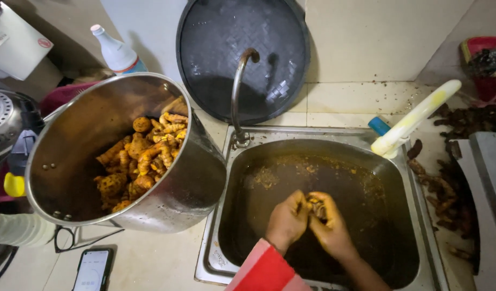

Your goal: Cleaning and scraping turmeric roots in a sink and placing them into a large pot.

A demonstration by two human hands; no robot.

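Both hands are low in a steel sink (pixel 231 161) filled with murky brown water. My left hand (pixel 286 220) and my right hand (pixel 330 225) are closed together around a small muddy turmeric root (pixel 315 205), just above the water. A red sleeve (pixel 267 268) covers my left forearm. To the left, a large steel pot (pixel 199 178) leans tilted on the counter, holding several bright orange turmeric roots (pixel 142 159).
A curved tap (pixel 238 89) rises behind the sink, with a round dark pan (pixel 242 54) leaning on the wall. A white-handled tool (pixel 415 116) rests on the sink's right corner. Dark unwashed roots (pixel 447 188) lie at right. A phone (pixel 91 269) and a plastic bottle (pixel 115 51) are at left.
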